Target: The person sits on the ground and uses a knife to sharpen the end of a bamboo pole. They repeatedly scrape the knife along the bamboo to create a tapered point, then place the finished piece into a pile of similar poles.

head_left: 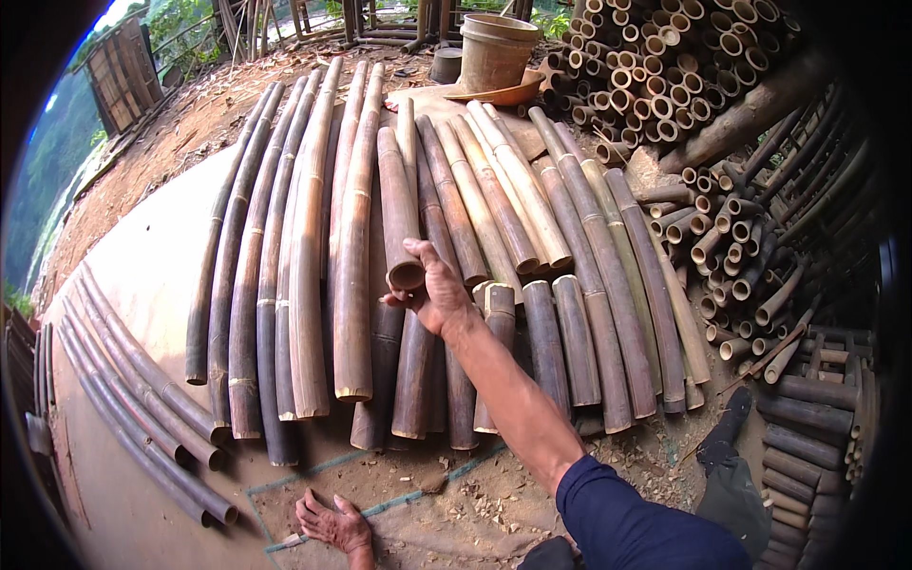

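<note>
My right hand (432, 290) reaches out over a spread of bamboo poles and is closed round the near end of one brown bamboo pole (396, 195). The hollow cut mouth of that pole faces me, and its shaft slants away across the others. Low in the picture, my left hand (332, 525) is down by the ground, fingers apart, with no pole in it. A small pale strip (287, 543) lies beside its fingers. Dark and tan bamboo poles (353, 256) lie side by side under and around my right arm, with shorter dark pieces (545, 332) near my forearm.
Several thinner poles (152, 385) lie at the left on a pale sheet (142, 247). Stacked bamboo (655, 66) rises at the back right, beside a bucket (498, 52). More cut bamboo (731, 237) is piled at the right, near my foot (727, 427). Wood chips litter the ground.
</note>
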`<action>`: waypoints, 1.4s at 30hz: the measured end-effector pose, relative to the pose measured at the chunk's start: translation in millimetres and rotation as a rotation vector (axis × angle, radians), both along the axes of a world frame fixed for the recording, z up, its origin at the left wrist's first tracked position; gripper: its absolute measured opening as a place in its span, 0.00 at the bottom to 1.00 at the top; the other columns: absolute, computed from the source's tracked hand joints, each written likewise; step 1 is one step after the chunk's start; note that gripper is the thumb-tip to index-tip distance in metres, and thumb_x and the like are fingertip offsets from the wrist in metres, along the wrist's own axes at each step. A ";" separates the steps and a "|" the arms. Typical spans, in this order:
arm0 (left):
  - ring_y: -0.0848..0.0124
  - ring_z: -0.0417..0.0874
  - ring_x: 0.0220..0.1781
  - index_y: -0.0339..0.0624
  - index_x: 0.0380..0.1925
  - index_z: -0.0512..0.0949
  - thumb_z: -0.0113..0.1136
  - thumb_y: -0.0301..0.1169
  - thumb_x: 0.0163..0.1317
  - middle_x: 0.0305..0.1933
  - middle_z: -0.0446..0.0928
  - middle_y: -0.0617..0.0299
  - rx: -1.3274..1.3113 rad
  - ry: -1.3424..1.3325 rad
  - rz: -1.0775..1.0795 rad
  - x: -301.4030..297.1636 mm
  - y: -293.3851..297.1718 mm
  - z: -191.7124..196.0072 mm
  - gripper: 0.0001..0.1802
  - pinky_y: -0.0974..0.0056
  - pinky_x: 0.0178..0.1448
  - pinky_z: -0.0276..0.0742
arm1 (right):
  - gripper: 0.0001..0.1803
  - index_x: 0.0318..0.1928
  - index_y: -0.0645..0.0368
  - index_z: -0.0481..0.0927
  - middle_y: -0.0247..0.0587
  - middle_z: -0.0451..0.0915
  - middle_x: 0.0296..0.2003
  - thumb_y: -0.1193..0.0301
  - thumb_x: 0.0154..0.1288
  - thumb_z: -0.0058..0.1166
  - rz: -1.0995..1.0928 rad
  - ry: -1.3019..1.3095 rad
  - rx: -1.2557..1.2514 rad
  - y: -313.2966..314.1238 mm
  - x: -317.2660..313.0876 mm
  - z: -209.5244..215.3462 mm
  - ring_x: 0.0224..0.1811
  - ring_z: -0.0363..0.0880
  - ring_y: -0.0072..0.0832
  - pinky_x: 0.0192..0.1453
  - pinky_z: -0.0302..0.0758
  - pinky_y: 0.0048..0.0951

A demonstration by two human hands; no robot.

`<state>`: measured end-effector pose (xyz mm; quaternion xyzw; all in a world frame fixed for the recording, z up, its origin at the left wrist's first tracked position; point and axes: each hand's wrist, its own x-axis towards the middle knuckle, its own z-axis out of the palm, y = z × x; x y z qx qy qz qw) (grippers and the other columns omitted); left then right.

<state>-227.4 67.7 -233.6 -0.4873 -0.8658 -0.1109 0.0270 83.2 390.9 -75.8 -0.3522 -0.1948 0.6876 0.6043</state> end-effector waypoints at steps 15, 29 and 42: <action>0.51 0.59 0.81 0.48 0.73 0.65 0.57 0.46 0.68 0.77 0.62 0.50 -0.043 0.077 0.013 11.7 2.9 1.6 0.35 0.43 0.80 0.52 | 0.38 0.67 0.63 0.61 0.46 0.81 0.36 0.64 0.64 0.68 0.202 0.144 -0.050 -230.4 58.6 29.4 0.31 0.86 0.34 0.35 0.88 0.40; 0.51 0.56 0.83 0.48 0.77 0.62 0.50 0.52 0.74 0.81 0.58 0.52 -0.206 0.104 0.051 16.5 -1.5 11.1 0.37 0.43 0.82 0.48 | 0.43 0.71 0.70 0.68 0.54 0.81 0.57 0.54 0.65 0.67 -0.242 -0.756 0.074 -388.9 121.0 3.3 0.59 0.81 0.36 0.67 0.75 0.37; 0.50 0.61 0.80 0.48 0.72 0.67 0.56 0.46 0.68 0.76 0.64 0.50 -0.009 0.104 0.013 -1.5 -2.8 -6.6 0.34 0.43 0.80 0.53 | 0.52 0.67 0.87 0.65 0.79 0.77 0.59 0.57 0.55 0.72 -0.180 -1.024 0.126 -210.0 193.8 -20.0 0.68 0.78 0.55 0.72 0.73 0.42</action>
